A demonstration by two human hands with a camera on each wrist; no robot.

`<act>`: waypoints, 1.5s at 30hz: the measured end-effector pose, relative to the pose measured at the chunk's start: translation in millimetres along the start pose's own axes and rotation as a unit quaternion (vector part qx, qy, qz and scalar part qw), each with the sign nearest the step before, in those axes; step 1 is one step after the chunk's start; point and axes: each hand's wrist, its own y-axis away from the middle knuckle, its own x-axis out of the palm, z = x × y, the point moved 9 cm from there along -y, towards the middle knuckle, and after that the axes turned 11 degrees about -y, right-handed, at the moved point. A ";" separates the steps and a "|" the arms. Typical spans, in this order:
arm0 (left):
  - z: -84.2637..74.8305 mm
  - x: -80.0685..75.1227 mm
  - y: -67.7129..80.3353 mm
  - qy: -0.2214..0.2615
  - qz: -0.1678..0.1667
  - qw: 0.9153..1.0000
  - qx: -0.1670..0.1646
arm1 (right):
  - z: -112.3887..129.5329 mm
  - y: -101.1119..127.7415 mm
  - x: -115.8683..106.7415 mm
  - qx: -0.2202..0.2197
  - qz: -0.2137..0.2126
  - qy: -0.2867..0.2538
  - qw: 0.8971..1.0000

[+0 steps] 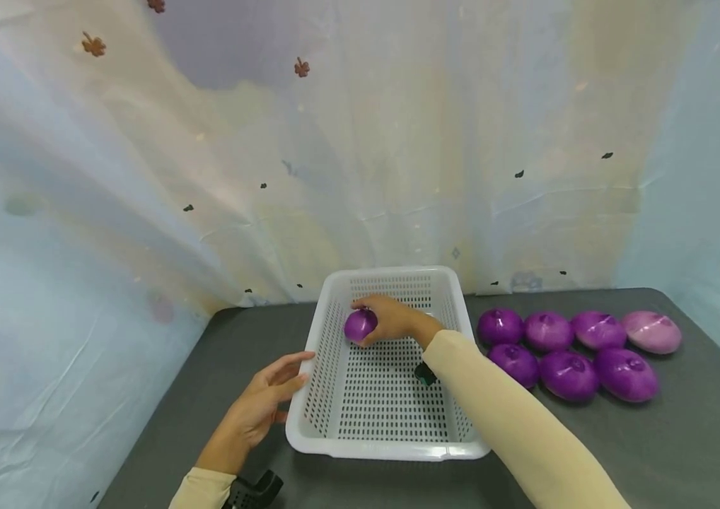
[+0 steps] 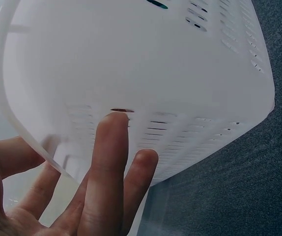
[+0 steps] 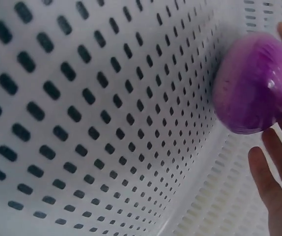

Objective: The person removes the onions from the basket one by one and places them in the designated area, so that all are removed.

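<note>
A white perforated plastic basket (image 1: 392,449) stands on the dark table. Inside it, near the left wall, my right hand (image 1: 392,318) holds a glossy purple onion (image 1: 360,326) between thumb and fingers. In the right wrist view the onion (image 3: 251,83) shows a pale side and a dark pointed tip, with the fingers (image 3: 278,152) around the tip end; its far side is hidden. My left hand (image 1: 264,399) is at the basket's left rim, fingertips touching it. The left wrist view shows those fingers (image 2: 109,162) extended and spread along the outside of the basket wall (image 2: 180,83).
Right of the basket, several purple onions (image 1: 568,375) lie in two rows, with one paler pink onion (image 1: 653,332) at the back right. Behind the table (image 1: 697,431) hangs a patterned curtain (image 1: 385,141). A black wrist camera (image 1: 254,491) is on the left wrist.
</note>
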 end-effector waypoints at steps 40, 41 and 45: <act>-1.7 1.7 -1.8 0.015 0.001 1.000 0.005 | -7.6 7.1 12.6 0.025 0.067 0.048 0.996; -1.1 1.5 -2.2 0.015 -0.001 1.000 0.004 | -8.3 7.3 13.5 0.029 0.068 0.046 0.996; 1.0 0.8 -2.8 0.017 -0.003 1.000 -0.001 | -9.6 7.8 16.4 0.036 0.070 0.027 0.997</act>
